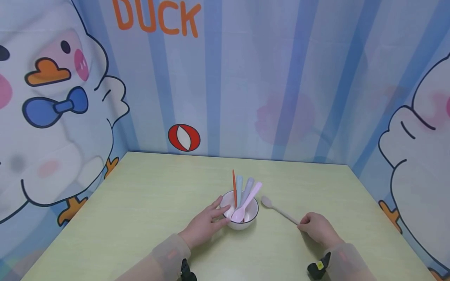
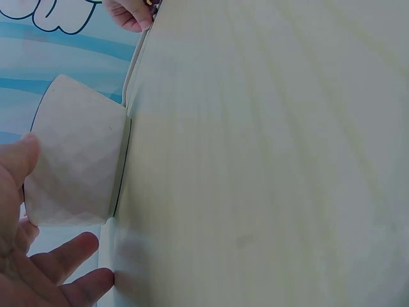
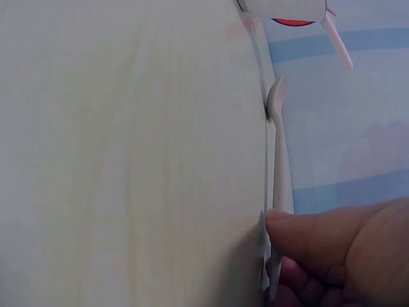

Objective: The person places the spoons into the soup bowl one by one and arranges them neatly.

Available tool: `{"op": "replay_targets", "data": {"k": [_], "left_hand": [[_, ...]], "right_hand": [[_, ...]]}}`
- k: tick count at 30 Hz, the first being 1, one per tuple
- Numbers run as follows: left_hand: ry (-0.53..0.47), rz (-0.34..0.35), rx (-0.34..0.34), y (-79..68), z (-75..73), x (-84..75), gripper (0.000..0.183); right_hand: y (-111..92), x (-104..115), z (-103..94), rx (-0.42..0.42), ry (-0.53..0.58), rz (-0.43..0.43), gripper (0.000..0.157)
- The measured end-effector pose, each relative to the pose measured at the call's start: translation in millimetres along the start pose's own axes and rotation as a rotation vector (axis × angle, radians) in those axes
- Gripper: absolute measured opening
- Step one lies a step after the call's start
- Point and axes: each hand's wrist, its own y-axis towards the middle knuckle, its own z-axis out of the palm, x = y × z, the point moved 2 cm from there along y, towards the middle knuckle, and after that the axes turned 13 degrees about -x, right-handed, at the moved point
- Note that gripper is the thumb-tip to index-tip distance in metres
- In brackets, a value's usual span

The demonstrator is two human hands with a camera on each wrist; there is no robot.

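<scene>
A white bowl with a dark rim stands on the table. A pink spoon, a pale blue handle, a lilac handle and a thin orange-red handle lean in it; their lower ends are partly hidden. My left hand holds the bowl's left rim, and its lower fingers spread beside the wall in the left wrist view. To the right, a beige long-handled spoon lies low along the tabletop, its head towards the bowl. Thumb and fingers of my right hand pinch its handle end.
The pale wooden table ends at the back against a blue striped cloth. Printed duck curtains flank both sides. Dark wrist cameras sit at both cuffs.
</scene>
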Motion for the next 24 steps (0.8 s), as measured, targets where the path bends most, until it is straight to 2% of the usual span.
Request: {"op": "replay_targets", "data": {"k": [8, 14, 17, 24], "left_hand": [[0.010, 0.007, -0.004, -1.0, -1.1, -3.3, 0.055], [0.006, 0.003, -0.002, -0.2, -0.9, -2.2, 0.055], [0.002, 0.002, -0.002, -0.1, -0.6, -2.0, 0.055], [-0.002, 0.002, 0.001, -0.1, -0.1, -1.4, 0.055]], "right_hand": [[1.4, 3.4, -9.2, 0.048, -0.063, -0.065, 0.009], [5.2, 3.3, -11.6, 0.083, -0.082, -0.076, 0.011], [6.5, 0.6, -11.4, 0.088, -0.045, -0.065, 0.013], [6.3, -6.8, -10.4, 0.057, 0.151, 0.054, 0.019]]}}
